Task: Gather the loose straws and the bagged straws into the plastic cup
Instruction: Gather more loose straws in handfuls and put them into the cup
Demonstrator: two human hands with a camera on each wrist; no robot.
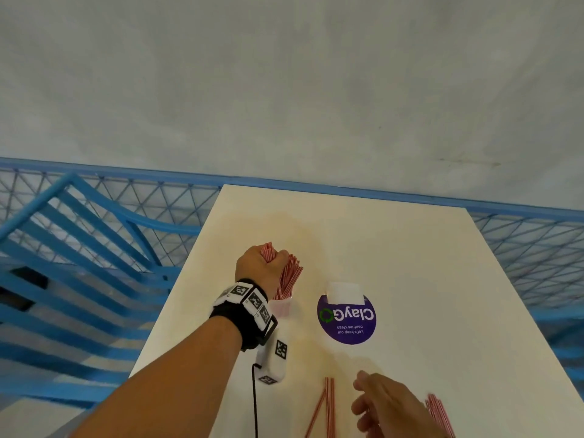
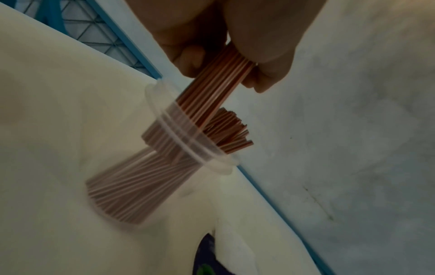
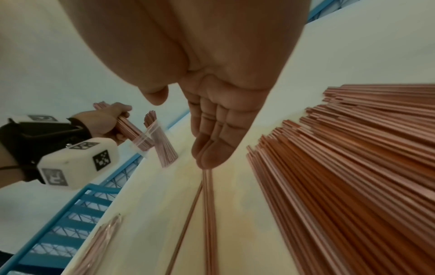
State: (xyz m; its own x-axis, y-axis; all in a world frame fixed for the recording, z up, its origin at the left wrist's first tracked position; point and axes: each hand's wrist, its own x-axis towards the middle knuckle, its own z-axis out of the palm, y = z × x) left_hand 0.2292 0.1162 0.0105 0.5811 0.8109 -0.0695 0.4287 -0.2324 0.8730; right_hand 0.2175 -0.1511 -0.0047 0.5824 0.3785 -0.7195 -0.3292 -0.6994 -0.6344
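Observation:
My left hand (image 1: 264, 267) grips a bundle of red-and-white striped straws (image 2: 219, 81), its lower ends inside the clear plastic cup (image 2: 188, 141) that stands on the white table (image 1: 410, 254). More straws (image 1: 292, 273) lean in the same cup (image 1: 281, 306). My right hand (image 1: 385, 403) hovers open, fingers straight, over the near part of the table. A few loose straws (image 1: 328, 403) lie just left of it, and a large pile of straws (image 3: 353, 167) lies on its right. A bagged bunch of straws (image 3: 103, 240) lies near the table's left edge.
A purple round sticker (image 1: 346, 320) with a white folded card (image 1: 344, 292) sits mid-table, right of the cup. Blue slatted chairs (image 1: 79, 248) and a blue mesh fence (image 1: 531, 248) stand beyond the table edges.

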